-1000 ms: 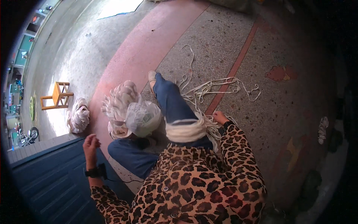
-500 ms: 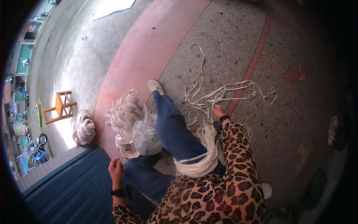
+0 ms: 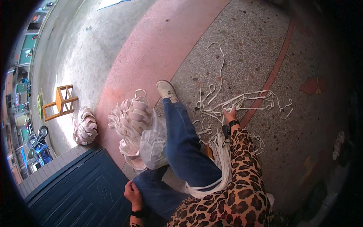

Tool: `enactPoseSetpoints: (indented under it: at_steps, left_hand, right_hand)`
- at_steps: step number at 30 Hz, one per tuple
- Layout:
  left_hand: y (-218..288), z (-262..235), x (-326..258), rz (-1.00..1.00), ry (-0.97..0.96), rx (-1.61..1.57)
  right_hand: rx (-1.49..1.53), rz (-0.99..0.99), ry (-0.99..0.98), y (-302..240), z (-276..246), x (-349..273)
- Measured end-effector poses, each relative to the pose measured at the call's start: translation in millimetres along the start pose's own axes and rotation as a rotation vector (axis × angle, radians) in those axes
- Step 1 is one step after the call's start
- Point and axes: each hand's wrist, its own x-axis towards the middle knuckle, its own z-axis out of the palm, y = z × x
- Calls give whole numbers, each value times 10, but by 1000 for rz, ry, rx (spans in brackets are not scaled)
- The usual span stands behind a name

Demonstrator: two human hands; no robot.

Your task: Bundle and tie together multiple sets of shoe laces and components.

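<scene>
Low by the dark blue door, my left hand (image 3: 133,193) is beside my left knee, its fingers curled closed. Whether anything is in them is hidden. My right hand (image 3: 230,114) reaches down to a loose tangle of flat off-white cord (image 3: 247,97) on the floor, fingers closed on strands of it. A thick hank of the same cord (image 3: 224,160) is draped over my right thigh and hangs beside my right forearm. Between my legs and the door lies a heap of pale pink strips (image 3: 137,113), with a translucent white bag (image 3: 153,147) against it.
Another bundle of pale strips (image 3: 86,126) is near the blue door (image 3: 96,185). Beyond it a small wooden stool (image 3: 62,102) lies on the concrete. A blue motorcycle (image 3: 39,145) stands outside. A pale bundle (image 3: 338,145) rests at the far right.
My left hand has moved down to beside my left knee. My right hand stays at the cord tangle. The view has shifted slightly, and the hank on my thigh has slid towards my right forearm.
</scene>
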Motion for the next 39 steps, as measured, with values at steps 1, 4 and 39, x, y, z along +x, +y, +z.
enactPoseSetpoints:
  at_steps: [1, 4, 39]
  left_hand:
    - [-7, -3, -14, -13, 1, 29]
    - [-95, 21, 17, -52, -8, 57]
    - [-475, 152, 295, -127, 24, -43]
  right_hand:
    - [-7, 24, -45, -108, -8, -60]
    - [13, 106, -26, -368, -6, -121]
    - [77, -35, -448, -444, 792, -49]
